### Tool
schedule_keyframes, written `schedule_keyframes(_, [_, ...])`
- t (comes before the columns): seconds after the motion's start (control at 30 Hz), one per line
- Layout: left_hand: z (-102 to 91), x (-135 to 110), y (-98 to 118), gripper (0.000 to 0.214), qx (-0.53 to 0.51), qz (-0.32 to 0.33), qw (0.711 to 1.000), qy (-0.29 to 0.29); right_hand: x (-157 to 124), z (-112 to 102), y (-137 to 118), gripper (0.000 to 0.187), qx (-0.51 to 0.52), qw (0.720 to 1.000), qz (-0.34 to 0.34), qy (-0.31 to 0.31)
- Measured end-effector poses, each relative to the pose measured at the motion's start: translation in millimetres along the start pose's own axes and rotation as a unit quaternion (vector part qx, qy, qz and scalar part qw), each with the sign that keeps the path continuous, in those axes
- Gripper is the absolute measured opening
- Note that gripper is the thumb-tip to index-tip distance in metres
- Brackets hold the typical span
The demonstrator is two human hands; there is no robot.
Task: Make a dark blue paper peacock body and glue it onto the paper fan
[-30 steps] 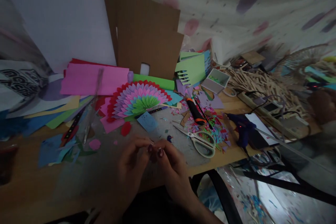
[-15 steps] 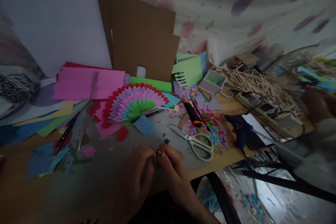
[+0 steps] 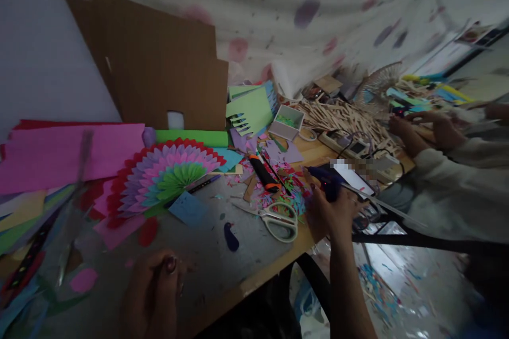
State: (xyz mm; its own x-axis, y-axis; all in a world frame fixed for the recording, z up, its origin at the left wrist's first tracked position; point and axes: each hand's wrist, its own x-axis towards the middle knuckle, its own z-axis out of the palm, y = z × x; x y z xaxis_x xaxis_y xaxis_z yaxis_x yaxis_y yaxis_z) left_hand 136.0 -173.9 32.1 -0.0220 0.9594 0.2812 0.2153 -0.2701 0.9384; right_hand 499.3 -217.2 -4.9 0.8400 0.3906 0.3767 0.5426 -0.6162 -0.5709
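My right hand (image 3: 338,214) is on the dark blue glue gun (image 3: 326,184) at the table's right edge, its fingers around the grip; a glue stick (image 3: 384,205) juts from the gun's back. At the lower left, my left hand (image 3: 155,288) is closed in a pinch over the grey mat (image 3: 199,270). Whatever lies between its fingertips, if anything, I cannot make out. A dark blue bird-shaped cut-out (image 3: 230,237) lies on the mat between the hands. Scissors with cream handles (image 3: 280,221) rest beyond it. A layered paper fan (image 3: 170,177) in red, purple, pink, blue and green stands farther back.
A utility knife (image 3: 263,174) lies among paper scraps (image 3: 288,190). Behind are a small white box (image 3: 287,122), brown cardboard (image 3: 159,63) and a heap of wooden sticks (image 3: 342,116). A phone (image 3: 352,176) lies beside the glue gun. At right, another person's hands (image 3: 421,130) are at work.
My hands have parted: the right went to the glue gun, the left stayed pinched at the lower left. The bird-shaped cut-out now shows fully. The view has swung to the right.
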Motion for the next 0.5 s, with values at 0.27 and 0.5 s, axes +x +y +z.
schedule_keyframes(0.27, [5.3,2,-2,0.022,-0.007,0.017,0.999,-0.039,0,-26,-18,0.051,0.209,0.977,0.038,0.023])
schedule_keyframes(0.5, [22.6,5,37,0.012,0.046,0.028,0.996,-0.068,-76,-65,-47,0.042,0.480,0.858,0.018,-0.182])
